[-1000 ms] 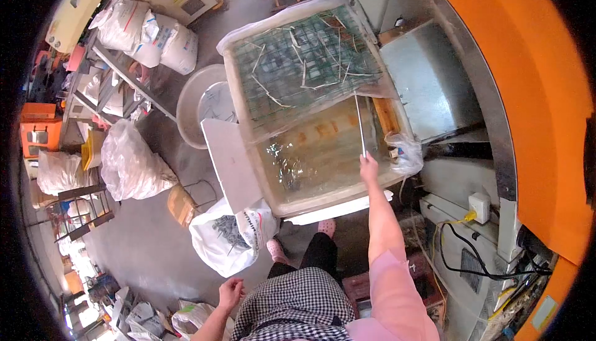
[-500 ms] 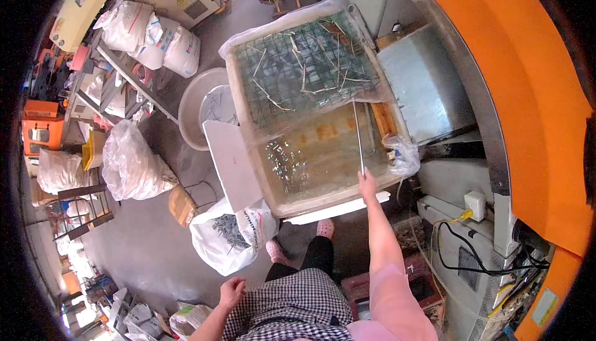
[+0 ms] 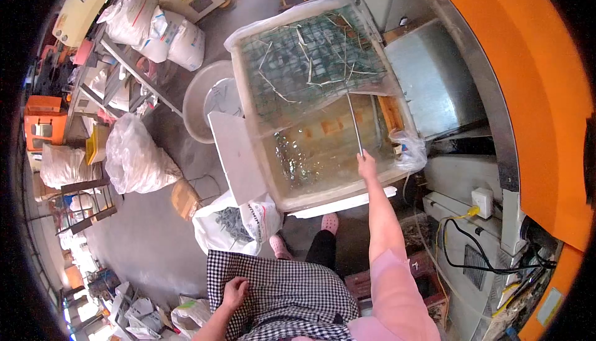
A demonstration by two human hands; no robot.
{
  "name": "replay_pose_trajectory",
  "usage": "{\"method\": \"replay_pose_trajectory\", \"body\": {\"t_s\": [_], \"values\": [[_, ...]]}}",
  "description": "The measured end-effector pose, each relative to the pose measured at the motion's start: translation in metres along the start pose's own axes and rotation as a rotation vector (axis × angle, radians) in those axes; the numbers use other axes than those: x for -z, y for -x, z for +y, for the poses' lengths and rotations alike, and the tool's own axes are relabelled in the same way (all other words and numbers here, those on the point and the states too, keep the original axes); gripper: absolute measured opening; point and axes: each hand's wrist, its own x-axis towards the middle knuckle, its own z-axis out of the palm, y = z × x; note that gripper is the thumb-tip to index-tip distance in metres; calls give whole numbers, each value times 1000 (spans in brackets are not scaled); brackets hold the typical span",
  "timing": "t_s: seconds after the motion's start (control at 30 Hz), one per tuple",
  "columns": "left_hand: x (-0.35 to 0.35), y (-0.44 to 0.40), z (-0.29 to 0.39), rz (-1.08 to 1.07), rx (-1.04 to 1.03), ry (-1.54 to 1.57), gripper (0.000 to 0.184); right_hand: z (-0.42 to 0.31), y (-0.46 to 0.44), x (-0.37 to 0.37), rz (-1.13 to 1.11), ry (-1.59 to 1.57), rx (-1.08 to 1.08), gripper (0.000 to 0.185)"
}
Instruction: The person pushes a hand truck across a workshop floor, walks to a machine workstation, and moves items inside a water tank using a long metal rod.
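Observation:
My right hand (image 3: 367, 166) is closed round the near end of a thin metal rod (image 3: 355, 122), above the front part of a water-filled tub (image 3: 290, 202). The rod's far end meets the edge of a green net (image 3: 310, 62) with pale strips lying on it. Low in front of the checkered apron (image 3: 292, 285), my left hand (image 3: 236, 291) has its fingers curled; whether it holds the cloth is too small to tell.
A white board (image 3: 233, 155) leans at the tub's left side, over a white sack (image 3: 214, 226) of grey pieces. Behind it stands a round basin (image 3: 194, 114). An orange machine (image 3: 534, 93) and cables are on the right.
The rod's far end has swung left along the net's edge. The apron now spreads further left behind my left hand. The view has shifted slightly.

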Motion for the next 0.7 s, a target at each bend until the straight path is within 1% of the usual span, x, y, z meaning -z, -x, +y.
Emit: {"method": "replay_pose_trajectory", "body": {"t_s": [0.07, 0.1, 0.13, 0.17, 0.2, 0.23, 0.3, 0.33, 0.4, 0.43, 0.5, 0.6, 0.63, 0.67, 0.7], "values": [[1, 4, 13, -3, -48, -97, 19, 3, 3, -2, -16, -102, -72, 25], [-1, 1, 1, 2, -98, -92, 19, 5, 9, 0, -15, -95, -68, 25], [-3, 0, -7, -1, -101, -84, 19, 7, 23, 4, 7, -67, -22, 24], [-4, -2, -13, -11, -52, -10, 19, 4, 38, 9, 30, -40, 25, 24], [-5, -5, -18, -21, -2, 64, 19, 2, 52, 17, -2, -2, -11, 27], [-6, -8, -23, -23, -5, 70, 19, -3, 68, 28, -34, 35, -48, 31], [-6, -14, -29, -103, -6, -9, 19, -11, 96, 44, -41, 36, -102, 30], [-5, -11, -24, -107, -11, -5, 19, -10, 106, 48, -36, 40, -99, 30], [-5, -8, -8, -137, -35, -15, 20, 0, 120, 54, -32, 56, -199, 31], [-4, -8, -6, -141, -39, -17, 20, 7, 123, 54, -26, 56, -199, 31], [-4, -8, -5, -147, -8, -50, 20, 26, 127, 49, 143, 64, 23, 33], [-5, -8, -4, -112, 15, -69, 20, 26, 122, 48, 144, 96, -35, 35], [-4, -6, -3, -120, 24, -31, 19, 32, 114, 46, 143, 94, -40, 35], [-3, -3, 2, -120, 28, -36, 19, 43, 103, 42, 99, 60, -87, 35], [-2, -1, 9, -112, -5, -112, 19, 53, 93, 38, 54, 26, -132, 36]]}}
